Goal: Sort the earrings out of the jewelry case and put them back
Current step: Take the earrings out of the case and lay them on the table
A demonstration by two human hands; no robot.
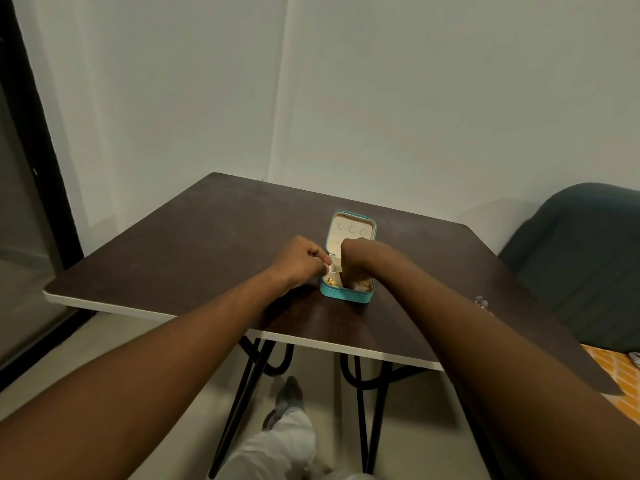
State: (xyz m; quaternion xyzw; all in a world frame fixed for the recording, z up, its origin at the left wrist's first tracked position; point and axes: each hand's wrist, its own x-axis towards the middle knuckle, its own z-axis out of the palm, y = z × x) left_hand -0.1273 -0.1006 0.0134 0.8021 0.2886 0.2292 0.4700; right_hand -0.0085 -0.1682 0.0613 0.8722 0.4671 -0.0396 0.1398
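A small teal jewelry case [346,295] lies open on the dark table [207,244], its cream lid [351,230] tipped back. Gold earrings [331,281] show in the front left compartment, and more gold pieces [364,284] in the front right one. My left hand [301,261] rests against the case's left side, fingers curled and pinching at its edge. My right hand [355,263] reaches down into the case, its fingertips hidden inside a compartment. Whether it holds an earring I cannot see.
A small silvery item [481,301] lies near the table's right edge. A dark upholstered chair [581,265] stands to the right. The table's near edge [311,341] is white, with black hairpin legs below. My leg and foot [289,403] show under the table.
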